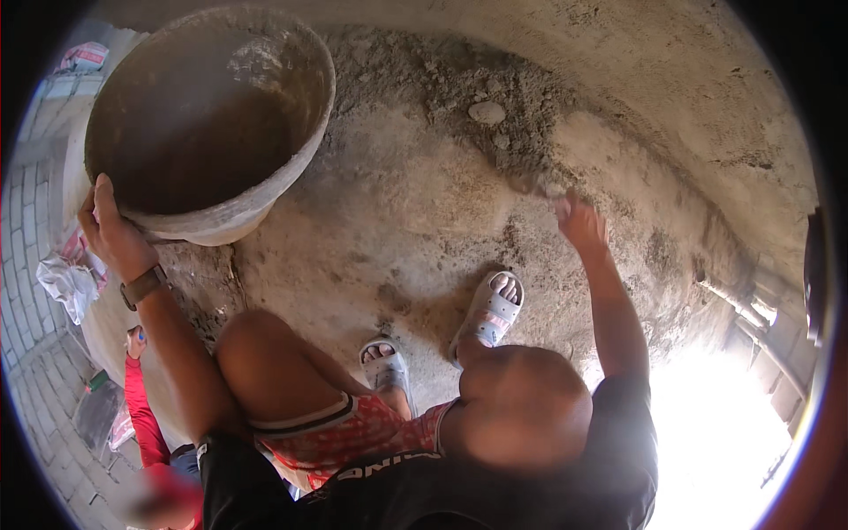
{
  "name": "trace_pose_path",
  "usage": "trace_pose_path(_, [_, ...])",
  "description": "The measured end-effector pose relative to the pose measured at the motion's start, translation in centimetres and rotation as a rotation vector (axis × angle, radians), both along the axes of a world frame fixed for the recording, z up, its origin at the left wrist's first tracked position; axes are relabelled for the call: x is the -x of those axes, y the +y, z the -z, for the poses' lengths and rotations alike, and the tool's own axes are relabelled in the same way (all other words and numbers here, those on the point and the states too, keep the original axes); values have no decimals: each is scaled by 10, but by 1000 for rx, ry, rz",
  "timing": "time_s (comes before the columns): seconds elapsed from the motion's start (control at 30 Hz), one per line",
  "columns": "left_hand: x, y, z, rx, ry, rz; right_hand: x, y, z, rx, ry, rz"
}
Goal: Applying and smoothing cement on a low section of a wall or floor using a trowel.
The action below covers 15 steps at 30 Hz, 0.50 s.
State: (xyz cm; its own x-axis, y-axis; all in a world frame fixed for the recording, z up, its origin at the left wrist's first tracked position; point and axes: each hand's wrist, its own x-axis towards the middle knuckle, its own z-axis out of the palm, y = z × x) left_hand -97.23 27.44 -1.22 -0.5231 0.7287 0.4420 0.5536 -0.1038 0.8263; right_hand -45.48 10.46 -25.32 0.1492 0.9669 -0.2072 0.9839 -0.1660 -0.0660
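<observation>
A large round tub [208, 196], grey outside with a dark, stained inside, stands at the upper left. My left hand [119, 231], with a dark band on its wrist, is closed on the tub's near-left rim. To the right, my right hand [583, 221] reaches low over the rough cement surface, fingers closed round a small trowel-like tool [530, 185] smeared by motion. The tool's tip is at the near end of a strip of loose grey mortar [512, 146]. A pale flat lump [487, 112] lies in the mortar.
A rough curved wall [689, 106] rises behind the mortar. Another person in a red sleeve [141, 402] is at the lower left, below the ledge, near a brick-patterned surface [35, 256]. A white bag [71, 278] lies beside the tub. Pipes [751, 322] stick out at right.
</observation>
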Motion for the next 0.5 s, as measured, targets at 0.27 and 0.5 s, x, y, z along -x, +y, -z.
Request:
trace_pose_path(0.27, [3,2,13,-36,513,71,3,79,-6,-81,67,131])
trace_pose_path(0.5, [-20,-3,9,-34,76,29,18,69,-92,-130,71,84])
